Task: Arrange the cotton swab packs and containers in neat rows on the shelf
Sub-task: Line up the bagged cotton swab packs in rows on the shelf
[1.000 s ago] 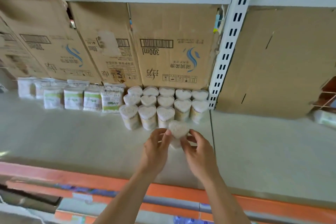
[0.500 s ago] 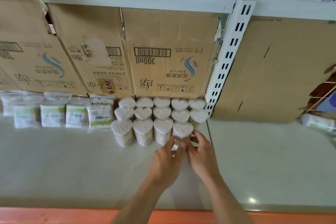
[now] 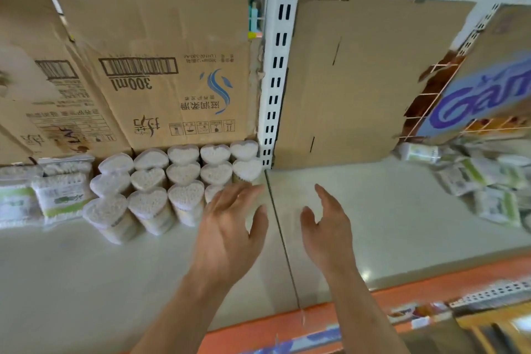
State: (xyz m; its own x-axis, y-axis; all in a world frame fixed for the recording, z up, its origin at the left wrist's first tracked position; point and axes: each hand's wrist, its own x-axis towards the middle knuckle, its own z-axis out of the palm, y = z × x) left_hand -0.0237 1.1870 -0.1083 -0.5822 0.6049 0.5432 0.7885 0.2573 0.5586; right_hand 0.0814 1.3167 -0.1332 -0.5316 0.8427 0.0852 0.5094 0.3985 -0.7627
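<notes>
Hovering over the shelf [image 3: 373, 210], the left hand [image 3: 230, 227] and the right hand [image 3: 327, 227] are seen empty, fingers [image 3: 244, 191] spread wide and holding nothing. The heart-shaped containers [image 3: 149, 178] are ranked in three rows against the cardboard box [image 3: 172, 80], just beyond the left hand — the front row's right end partly hidden by it — with bagged swab packs [image 3: 61, 195] lined up at their left. What is judged left to be tidied is the jumbled heap of packs [image 3: 485, 187] far to the right, lying at mixed angles and well apart from both hands, with the right hand the nearer.
</notes>
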